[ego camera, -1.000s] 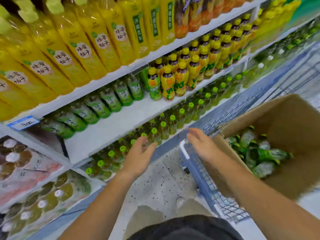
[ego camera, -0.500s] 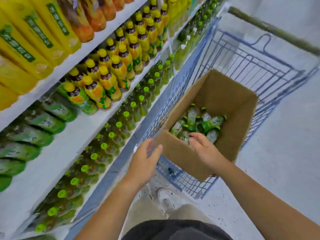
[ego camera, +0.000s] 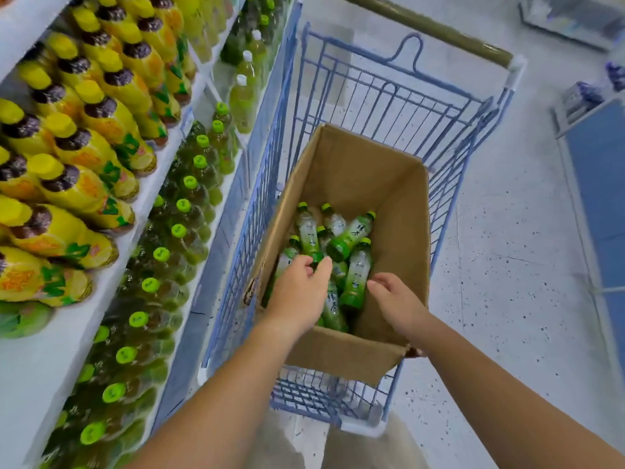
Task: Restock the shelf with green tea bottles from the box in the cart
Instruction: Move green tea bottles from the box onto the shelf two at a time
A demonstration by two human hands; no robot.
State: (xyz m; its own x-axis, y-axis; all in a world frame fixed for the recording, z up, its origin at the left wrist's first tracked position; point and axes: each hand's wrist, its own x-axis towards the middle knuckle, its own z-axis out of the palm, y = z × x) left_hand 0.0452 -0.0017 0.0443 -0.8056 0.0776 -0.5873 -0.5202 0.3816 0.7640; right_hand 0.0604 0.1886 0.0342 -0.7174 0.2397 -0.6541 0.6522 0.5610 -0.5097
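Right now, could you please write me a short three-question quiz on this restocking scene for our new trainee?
1. True or false: the cardboard box stands inside the blue cart.
2. What colour are the caps of the green tea bottles lying in the box? A) white B) green C) yellow
3. Fill in: by the person's own sides, the shelf is on the cart's ____ side.

Key: 1 true; 2 B; 3 left.
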